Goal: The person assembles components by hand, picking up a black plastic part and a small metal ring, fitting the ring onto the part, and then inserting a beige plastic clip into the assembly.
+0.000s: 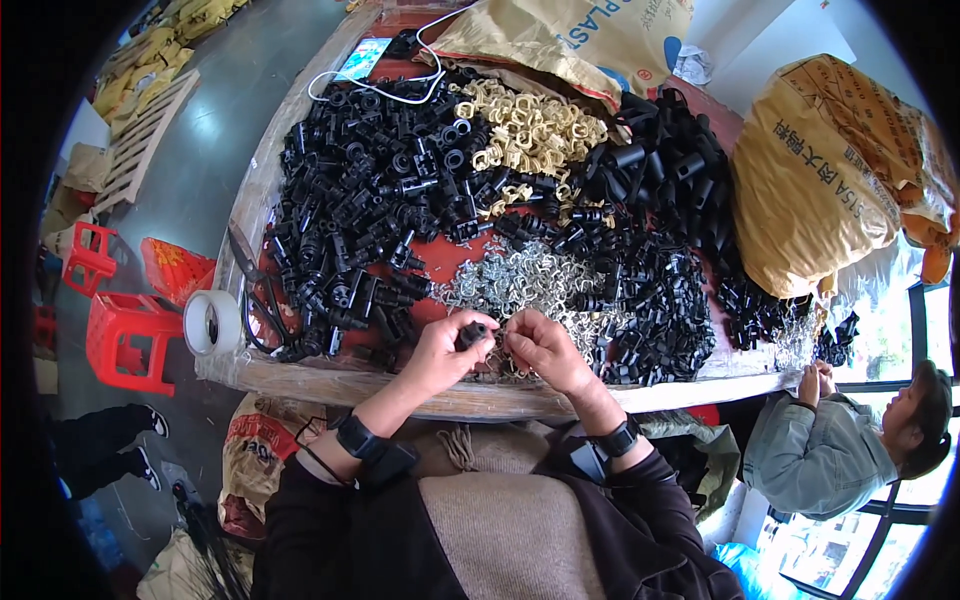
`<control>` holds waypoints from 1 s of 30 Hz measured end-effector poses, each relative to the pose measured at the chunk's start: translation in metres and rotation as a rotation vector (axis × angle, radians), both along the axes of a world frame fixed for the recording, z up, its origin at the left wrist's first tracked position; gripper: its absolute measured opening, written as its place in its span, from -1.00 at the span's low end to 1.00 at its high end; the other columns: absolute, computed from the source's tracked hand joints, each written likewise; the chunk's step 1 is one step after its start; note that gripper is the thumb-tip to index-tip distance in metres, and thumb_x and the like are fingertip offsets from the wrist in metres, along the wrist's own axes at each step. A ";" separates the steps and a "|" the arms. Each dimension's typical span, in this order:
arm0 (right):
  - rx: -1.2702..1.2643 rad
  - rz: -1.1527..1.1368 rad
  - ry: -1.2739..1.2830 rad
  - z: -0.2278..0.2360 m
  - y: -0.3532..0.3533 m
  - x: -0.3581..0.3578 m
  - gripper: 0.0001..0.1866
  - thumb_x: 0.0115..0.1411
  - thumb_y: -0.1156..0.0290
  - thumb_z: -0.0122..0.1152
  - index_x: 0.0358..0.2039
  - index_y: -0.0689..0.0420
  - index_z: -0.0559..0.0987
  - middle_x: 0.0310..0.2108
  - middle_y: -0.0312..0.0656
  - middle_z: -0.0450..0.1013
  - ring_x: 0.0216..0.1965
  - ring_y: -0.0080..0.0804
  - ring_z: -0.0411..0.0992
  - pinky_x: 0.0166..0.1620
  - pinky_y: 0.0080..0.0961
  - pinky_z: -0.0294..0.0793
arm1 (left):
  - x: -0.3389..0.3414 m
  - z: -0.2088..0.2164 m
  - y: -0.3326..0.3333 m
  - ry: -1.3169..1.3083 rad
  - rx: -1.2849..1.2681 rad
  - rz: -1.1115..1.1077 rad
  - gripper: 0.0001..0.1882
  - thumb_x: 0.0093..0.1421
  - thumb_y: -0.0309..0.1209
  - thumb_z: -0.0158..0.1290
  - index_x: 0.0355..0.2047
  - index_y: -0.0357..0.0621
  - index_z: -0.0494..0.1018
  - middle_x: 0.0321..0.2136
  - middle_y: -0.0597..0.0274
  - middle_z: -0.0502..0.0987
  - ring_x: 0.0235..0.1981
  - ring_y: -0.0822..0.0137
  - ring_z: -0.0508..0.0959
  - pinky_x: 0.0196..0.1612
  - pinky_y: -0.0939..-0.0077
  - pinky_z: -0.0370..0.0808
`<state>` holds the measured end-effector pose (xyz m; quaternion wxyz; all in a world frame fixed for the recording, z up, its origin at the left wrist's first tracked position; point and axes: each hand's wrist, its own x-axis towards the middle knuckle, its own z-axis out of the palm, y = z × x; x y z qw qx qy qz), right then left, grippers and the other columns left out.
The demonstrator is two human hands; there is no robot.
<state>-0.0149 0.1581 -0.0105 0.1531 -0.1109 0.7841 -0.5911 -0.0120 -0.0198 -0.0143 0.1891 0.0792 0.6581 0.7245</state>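
Note:
My left hand (440,355) is closed around a short black plastic tube-shaped part (471,335), held just above the table's front edge. Beside it, my right hand (550,352) has thumb and fingers pinched together close to that part; what they hold, if anything, is too small to make out. Just beyond both hands lies a heap of small silver metal clips (520,280). A big pile of black plastic fittings (350,190) spreads to the left, and gold-coloured clips (535,135) are heaped behind. Small black pieces (660,320) lie to the right of my right hand.
Scissors (262,290) and a white tape roll (211,322) sit at the table's left edge. Larger black tubes (675,165) and a yellow sack (800,190) stand at the right. A co-worker (830,455) is at the right side. Red stools (130,340) stand on the left floor.

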 end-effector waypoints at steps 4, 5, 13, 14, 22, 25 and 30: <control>-0.398 -0.037 -0.359 -0.002 0.003 0.005 -0.94 0.08 0.50 -0.03 -0.43 0.20 0.37 -0.62 -0.28 0.31 -0.73 -0.69 0.17 -0.68 -0.79 0.15 | -0.003 0.002 0.016 0.439 -0.185 0.050 -0.85 -0.05 -0.58 0.03 -0.41 -0.22 0.38 -0.55 0.28 0.41 -0.56 0.51 0.40 -0.49 0.67 0.34; -0.470 -0.062 -0.439 -0.002 0.002 0.006 -0.95 0.09 0.51 -0.04 -0.42 0.20 0.37 -0.61 -0.28 0.32 -0.73 -0.69 0.17 -0.69 -0.81 0.13 | -0.003 0.003 0.016 0.444 -0.178 0.030 -0.85 -0.05 -0.58 0.03 -0.41 -0.22 0.38 -0.55 0.28 0.41 -0.56 0.51 0.40 -0.49 0.67 0.34; -0.909 -0.109 -0.753 -0.013 0.003 0.009 -0.93 0.09 0.53 -0.07 -0.41 0.20 0.40 -0.60 -0.26 0.36 -0.76 -0.69 0.15 -0.70 -0.80 0.12 | -0.006 -0.002 0.020 0.485 -0.256 0.043 -0.93 -0.04 -0.57 0.01 -0.52 -0.25 0.33 -0.55 0.28 0.37 -0.50 0.50 0.35 -0.41 0.66 0.30; -0.899 -0.105 -0.747 -0.011 -0.003 0.008 -0.93 0.10 0.53 -0.08 -0.42 0.20 0.40 -0.61 -0.27 0.37 -0.78 -0.68 0.16 -0.71 -0.79 0.14 | -0.004 -0.002 0.015 0.487 -0.249 0.010 -0.93 -0.04 -0.57 0.01 -0.52 -0.25 0.33 -0.55 0.28 0.37 -0.50 0.50 0.35 -0.41 0.66 0.30; -0.803 -0.131 -0.574 -0.007 -0.007 0.012 -0.91 0.11 0.43 -0.05 -0.44 0.18 0.40 -0.62 -0.32 0.33 -0.74 -0.71 0.15 -0.68 -0.80 0.13 | -0.002 -0.003 0.024 0.354 -0.364 0.223 -0.91 0.00 -0.49 0.01 -0.53 -0.25 0.34 -0.64 0.32 0.36 -0.59 0.56 0.31 -0.51 0.68 0.29; -0.699 -0.223 -0.368 -0.014 -0.005 0.018 -0.87 0.10 0.43 -0.04 -0.53 0.19 0.38 -0.64 -0.32 0.33 -0.73 -0.69 0.20 -0.69 -0.78 0.15 | -0.003 -0.002 0.032 0.302 -0.392 0.213 -0.89 -0.01 -0.47 0.03 -0.53 -0.23 0.35 -0.67 0.35 0.37 -0.60 0.60 0.32 -0.51 0.69 0.30; -0.434 -0.205 -0.034 -0.005 -0.003 0.024 -0.87 0.10 0.43 -0.03 -0.52 0.21 0.37 -0.62 -0.33 0.35 -0.61 -0.64 0.31 -0.56 -0.73 0.29 | -0.002 -0.019 0.038 0.032 -0.125 0.257 -0.90 0.00 -0.44 0.04 -0.51 -0.19 0.37 -0.67 0.40 0.38 -0.63 0.62 0.34 -0.56 0.73 0.29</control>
